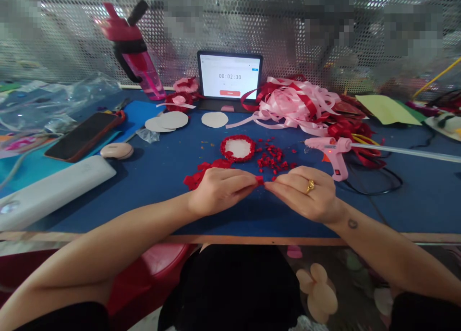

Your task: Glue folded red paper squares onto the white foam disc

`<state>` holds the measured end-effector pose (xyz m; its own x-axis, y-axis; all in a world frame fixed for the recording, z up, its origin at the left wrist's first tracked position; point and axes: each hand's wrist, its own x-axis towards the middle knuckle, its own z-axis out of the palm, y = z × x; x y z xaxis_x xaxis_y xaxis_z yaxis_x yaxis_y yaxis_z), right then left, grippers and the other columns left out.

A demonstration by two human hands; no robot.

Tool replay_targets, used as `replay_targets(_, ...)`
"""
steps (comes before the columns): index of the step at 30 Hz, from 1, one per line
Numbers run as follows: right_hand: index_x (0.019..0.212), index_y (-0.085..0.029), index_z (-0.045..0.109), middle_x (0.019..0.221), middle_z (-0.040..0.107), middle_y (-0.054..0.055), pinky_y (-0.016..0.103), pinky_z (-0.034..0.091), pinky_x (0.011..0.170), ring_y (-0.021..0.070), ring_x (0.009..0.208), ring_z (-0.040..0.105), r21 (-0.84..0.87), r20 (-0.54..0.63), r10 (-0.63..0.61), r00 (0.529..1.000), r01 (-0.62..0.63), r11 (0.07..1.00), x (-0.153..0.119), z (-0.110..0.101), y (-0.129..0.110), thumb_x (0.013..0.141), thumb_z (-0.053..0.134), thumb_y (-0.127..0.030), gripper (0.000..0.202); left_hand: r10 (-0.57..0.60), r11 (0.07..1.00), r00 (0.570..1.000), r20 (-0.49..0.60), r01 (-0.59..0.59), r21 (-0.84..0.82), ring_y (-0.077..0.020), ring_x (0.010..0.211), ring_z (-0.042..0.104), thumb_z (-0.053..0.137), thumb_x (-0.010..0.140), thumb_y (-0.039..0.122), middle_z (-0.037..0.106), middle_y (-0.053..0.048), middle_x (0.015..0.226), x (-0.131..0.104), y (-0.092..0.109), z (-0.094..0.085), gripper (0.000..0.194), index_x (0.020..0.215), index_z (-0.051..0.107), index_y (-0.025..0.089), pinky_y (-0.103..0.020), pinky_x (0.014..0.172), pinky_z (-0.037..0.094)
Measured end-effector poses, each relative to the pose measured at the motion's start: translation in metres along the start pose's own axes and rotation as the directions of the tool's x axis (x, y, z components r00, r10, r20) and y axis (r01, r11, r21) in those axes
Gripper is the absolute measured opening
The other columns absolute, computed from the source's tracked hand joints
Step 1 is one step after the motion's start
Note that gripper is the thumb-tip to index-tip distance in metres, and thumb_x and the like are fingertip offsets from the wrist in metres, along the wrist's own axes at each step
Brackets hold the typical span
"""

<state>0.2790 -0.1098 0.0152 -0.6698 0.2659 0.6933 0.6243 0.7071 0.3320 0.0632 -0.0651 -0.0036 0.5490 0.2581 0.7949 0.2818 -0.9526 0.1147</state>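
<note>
My left hand point(226, 189) is closed in a pinch on a small piece of red ribbon point(260, 180). Fingertips of my right hand point(306, 191), which wears a gold ring, are pinched together at the right end of that same piece. Just beyond the hands lies a white disc point(238, 148) edged with a ring of small red folded pieces. A heap of flat red ribbon pieces point(203, 172) is partly hidden behind my left hand. Many small folded red pieces point(273, 159) are scattered beyond my right hand.
A pink glue gun point(333, 153) with a clear glue stick lies at right, its cord trailing behind. Pink and red ribbons point(288, 105) are heaped behind. A tablet point(230, 76), white discs point(173, 121), bottle point(139, 57), phone point(84, 136) and long white device point(61, 189) surround the work.
</note>
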Motion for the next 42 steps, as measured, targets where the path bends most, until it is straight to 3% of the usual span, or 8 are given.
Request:
replay_targets(4,0.091,-0.023,0.066,0.075,0.067,-0.001,0.025,0.049,0.062,0.0104,0.063,0.056,0.177,-0.015,0.146,0.989,-0.141,0.974,0.002,0.001,-0.001,0.077,0.065,-0.016,0.015,-0.049,0.998,0.999,-0.016,0.048,-0.043,-0.0059,0.067,0.066,0.061,0.080,0.016,0.071,0.001,0.078,0.002,0.002,-0.002,0.006,0.080,0.066,0.017,-0.010,0.065,0.053)
replay_targets(8,0.084,-0.022,0.067,0.071,0.066,0.000,0.026,0.048,0.065,0.0111,0.066,0.059,0.349,-0.004,0.388,0.922,-0.362,0.864,0.005,0.006,0.001,0.077,0.066,-0.023,0.007,-0.082,0.992,0.996,-0.025,0.079,-0.093,-0.0069,0.071,0.067,0.061,0.079,0.014,0.071,0.000,0.080,0.005,0.002,-0.004,0.006,0.079,0.066,0.017,-0.013,0.070,0.055)
replay_targets(11,0.081,-0.021,0.067,0.071,0.066,0.000,0.026,0.048,0.064,0.0116,0.066,0.059,0.418,0.088,0.453,0.887,-0.446,0.792,0.005,0.010,0.003,0.076,0.067,-0.027,0.008,-0.078,0.988,0.997,-0.015,0.076,-0.135,-0.0074,0.074,0.067,0.061,0.079,0.013,0.071,-0.002,0.081,0.007,0.002,-0.005,0.006,0.080,0.066,0.015,-0.013,0.072,0.055)
replay_targets(14,0.081,-0.020,0.067,0.071,0.066,0.000,0.025,0.047,0.063,0.0110,0.066,0.059,0.483,0.155,0.449,0.880,-0.464,0.743,0.004,0.013,0.002,0.076,0.067,-0.026,0.008,-0.063,0.984,0.998,0.014,0.064,-0.166,-0.0066,0.073,0.066,0.061,0.079,0.012,0.070,-0.002,0.081,0.007,0.002,-0.004,0.006,0.081,0.066,0.015,-0.012,0.070,0.054)
replay_targets(23,0.080,-0.019,0.068,0.071,0.066,0.001,0.024,0.047,0.062,0.0105,0.065,0.058,0.534,0.159,0.435,0.886,-0.448,0.717,0.002,0.011,-0.002,0.076,0.067,-0.024,0.007,-0.044,0.979,0.998,0.053,0.054,-0.199,-0.0069,0.072,0.065,0.060,0.080,0.012,0.069,-0.004,0.082,0.006,0.003,-0.003,0.007,0.083,0.066,0.014,-0.012,0.068,0.054)
replay_targets(32,0.078,-0.020,0.066,0.070,0.066,0.000,0.025,0.047,0.062,0.0099,0.062,0.056,0.501,0.150,0.407,0.901,-0.424,0.754,0.002,0.012,-0.001,0.079,0.063,-0.023,0.005,-0.031,0.976,0.998,0.059,0.043,-0.215,-0.0074,0.073,0.066,0.059,0.080,0.011,0.069,-0.005,0.081,0.006,0.003,-0.002,0.007,0.083,0.065,0.012,-0.013,0.068,0.053)
replay_targets(42,0.076,-0.018,0.064,0.070,0.066,-0.001,0.026,0.047,0.064,0.0106,0.063,0.057,0.460,0.146,0.367,0.919,-0.391,0.797,0.002,0.013,-0.004,0.079,0.061,-0.017,0.004,-0.006,0.995,0.998,0.059,0.012,-0.102,-0.0061,0.070,0.065,0.060,0.080,0.013,0.069,-0.002,0.080,0.005,0.006,-0.001,0.005,0.081,0.065,0.014,-0.011,0.066,0.052)
